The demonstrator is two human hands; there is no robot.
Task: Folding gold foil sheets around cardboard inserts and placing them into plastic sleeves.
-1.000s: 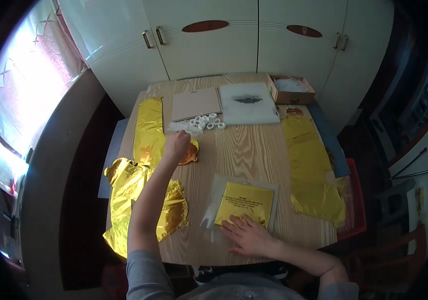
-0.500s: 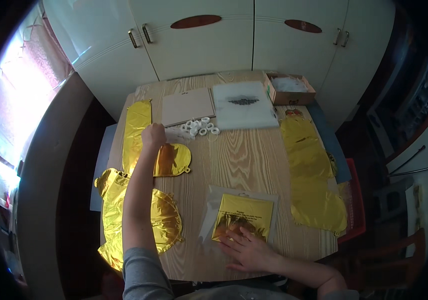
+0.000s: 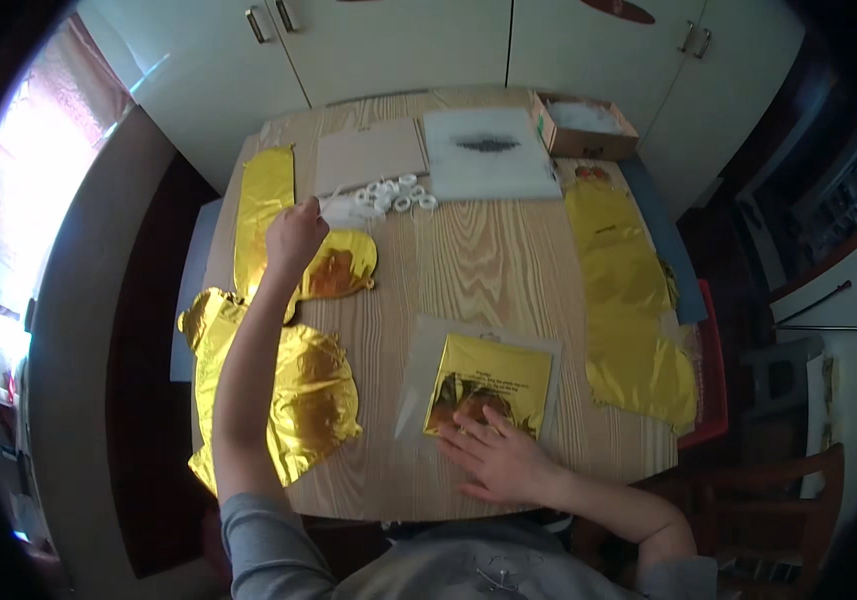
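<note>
My left hand (image 3: pixel 297 236) is closed above the far left of the table, with a thin pale strip or tip showing by its fingers; what it holds I cannot make out. Below it lies a rounded gold foil balloon (image 3: pixel 347 262), beside a long flat gold foil balloon (image 3: pixel 261 200). White ribbon rolls (image 3: pixel 401 192) are heaped just right of this hand. My right hand (image 3: pixel 504 462) rests flat with spread fingers on the lower part of a clear bag (image 3: pixel 415 385) holding a folded gold foil sheet (image 3: pixel 499 368). Under my left forearm a larger gold foil balloon (image 3: pixel 319 400) is spread out.
At the back are a beige flat board or box (image 3: pixel 371 155), a translucent bag (image 3: pixel 489 165) with dark print and an open cardboard box (image 3: pixel 589 125) of clear plastic. Along the right edge lies a long gold foil balloon (image 3: pixel 624 300). A red bin (image 3: pixel 714 370) stands beyond it.
The view has tilted downward, so the table sits higher in it. My left hand has come slightly back toward me, a pale thin tip now showing. My right hand stays on the bag.
</note>
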